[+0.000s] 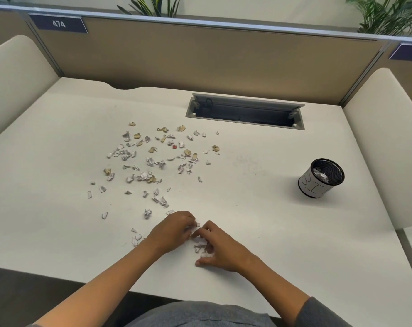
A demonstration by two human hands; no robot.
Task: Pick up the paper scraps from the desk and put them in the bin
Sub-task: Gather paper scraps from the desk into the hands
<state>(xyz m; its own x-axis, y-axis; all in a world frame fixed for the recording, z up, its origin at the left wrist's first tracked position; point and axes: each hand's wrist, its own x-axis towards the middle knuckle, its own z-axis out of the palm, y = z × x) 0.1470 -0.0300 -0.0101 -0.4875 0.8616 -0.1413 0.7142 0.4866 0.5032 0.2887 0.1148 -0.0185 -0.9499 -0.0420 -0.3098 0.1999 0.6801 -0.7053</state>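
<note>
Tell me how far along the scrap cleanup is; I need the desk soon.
Early. The bin already holds a few scraps. Both hands, left hand and right hand, are gathering a small cluster near the desk's front edge. Most paper scraps are scattered mid-desk.

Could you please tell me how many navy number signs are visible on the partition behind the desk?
2: one number sign at the partition's top left reading 474, and a second sign at the far right, cut off by the frame edge so its number is unreadable.
</note>
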